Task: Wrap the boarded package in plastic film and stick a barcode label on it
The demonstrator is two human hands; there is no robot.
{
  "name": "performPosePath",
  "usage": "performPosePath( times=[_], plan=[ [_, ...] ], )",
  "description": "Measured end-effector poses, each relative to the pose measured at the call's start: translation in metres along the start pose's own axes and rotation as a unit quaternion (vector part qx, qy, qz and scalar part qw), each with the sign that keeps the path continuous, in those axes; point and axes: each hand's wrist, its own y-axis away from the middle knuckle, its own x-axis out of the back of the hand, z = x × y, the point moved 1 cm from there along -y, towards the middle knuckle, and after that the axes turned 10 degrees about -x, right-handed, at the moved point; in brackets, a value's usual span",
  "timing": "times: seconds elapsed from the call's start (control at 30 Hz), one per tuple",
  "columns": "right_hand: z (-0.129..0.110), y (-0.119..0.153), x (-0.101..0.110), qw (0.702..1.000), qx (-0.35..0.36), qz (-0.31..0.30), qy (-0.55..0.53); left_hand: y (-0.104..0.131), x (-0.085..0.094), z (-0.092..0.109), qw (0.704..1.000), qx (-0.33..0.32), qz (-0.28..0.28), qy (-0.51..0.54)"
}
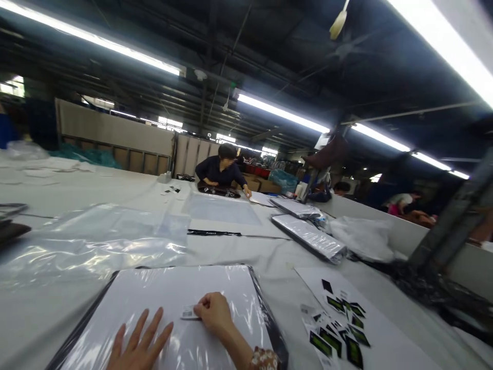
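Left hand: the left hand (138, 343) is laid flat, fingers spread and holding nothing, on the bagged package (173, 313) near its front edge.
Right hand: the right hand (213, 312) is curled, with its fingertips pinching or pressing a small white label (188, 312) against the plastic; a patterned cuff (265, 358) is seen at the wrist.
Package: a flat, dark-edged item with a white face is sealed in a glossy clear bag and lies on the table (277, 257) directly in front of the person.
Label: it sits just left of the right hand's fingertips, touching the bag; whether it is already fully stuck cannot be told.
Handling of the label: it is judged to be thin, very light and limp, easily creased; it is best held by one edge or corner with two fingertips.
Handling of the package: it is judged flat and fairly light, with a slippery film that may slide or wrinkle, so a flat palm on top is suited to steady it.
Nearby: a sheet with dark tags (339, 329) lies to the right, loose clear bags (96, 241) to the left, and wrapped stacks (310, 237) further off.
Other people: a co-worker (221, 172) is bent over the far end of the table, well apart.
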Motion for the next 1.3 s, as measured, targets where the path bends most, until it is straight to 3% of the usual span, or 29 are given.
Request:
performPosePath(
  times=[0.13,0.23,0.47,0.63,0.77,0.9,1.0,1.1,1.17,1.23,1.3],
  plan=[
    [-0.005,0.002,0.002,1.000,0.013,-0.003,0.027,-0.022,0.022,0.017,0.995,-0.091,0.038,0.004],
    [-0.008,-0.004,0.001,0.999,0.018,-0.014,0.049,-0.031,0.023,0.017,0.989,-0.142,0.023,0.029],
    [-0.011,-0.010,-0.003,0.992,0.027,0.003,0.123,-0.028,0.018,0.012,0.988,-0.147,0.012,0.050],
    [0.000,-0.007,0.017,0.982,0.025,0.042,0.185,-0.028,0.023,0.011,0.987,-0.152,0.002,0.055],
    [0.007,0.009,0.027,0.971,0.122,0.024,0.203,-0.029,0.028,0.010,0.987,-0.148,-0.019,0.063],
    [0.010,0.029,0.013,0.941,0.260,-0.031,0.213,-0.025,0.024,0.011,0.989,-0.141,-0.003,0.050],
    [0.017,0.035,0.001,0.917,0.300,-0.098,0.244,-0.019,0.015,0.012,0.984,-0.174,0.005,0.042],
    [0.037,0.030,0.009,0.923,0.253,-0.119,0.264,-0.014,0.010,0.004,0.984,-0.177,0.018,0.029],
    [0.065,0.029,0.029,0.934,0.211,-0.087,0.276,-0.005,0.009,-0.011,0.988,-0.152,0.011,0.021],
    [0.105,0.034,0.054,0.952,0.150,0.006,0.267,0.013,0.004,-0.036,0.997,-0.076,0.010,-0.002],
    [0.153,0.048,0.077,0.967,0.060,0.150,0.198,0.040,-0.007,-0.065,0.995,0.070,0.057,-0.049]
  ],
)
